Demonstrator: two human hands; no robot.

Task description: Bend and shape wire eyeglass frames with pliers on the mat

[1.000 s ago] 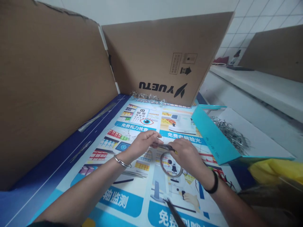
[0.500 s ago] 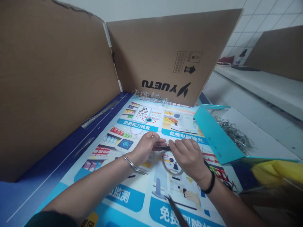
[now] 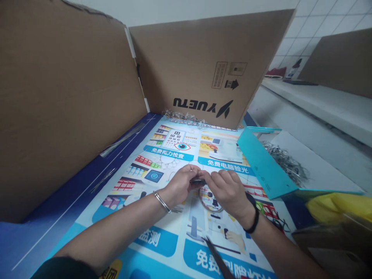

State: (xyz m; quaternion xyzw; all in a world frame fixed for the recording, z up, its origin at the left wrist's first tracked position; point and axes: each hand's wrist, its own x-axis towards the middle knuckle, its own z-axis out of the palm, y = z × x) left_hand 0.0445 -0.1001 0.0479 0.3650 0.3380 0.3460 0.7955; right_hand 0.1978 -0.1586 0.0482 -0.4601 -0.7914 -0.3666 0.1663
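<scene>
Over the printed sheet, my left hand [image 3: 180,185] and my right hand [image 3: 226,193] meet, fingers closed on a small dark strip [image 3: 198,181]. Its exact kind is hidden by the fingers. Beneath my right hand lies a thin round ring [image 3: 211,209], partly covered. Dark scissor-like blades [image 3: 216,255] rest on the sheet nearer to me, cut off by the lower edge. Several thin metal wires [image 3: 176,210] lie beside my left wrist.
Cardboard panels [image 3: 200,58] wall off the left and back. At right, a turquoise box [image 3: 266,170] holds a tangle of silvery wires [image 3: 286,162], with yellow material [image 3: 340,207] nearby. Thin strips [image 3: 122,140] lie along the left, and a clear tangled heap [image 3: 184,116] at the back.
My right hand has shifted slightly left, closer to my left hand, and less of the dark strip shows between them. The view has moved slightly.
</scene>
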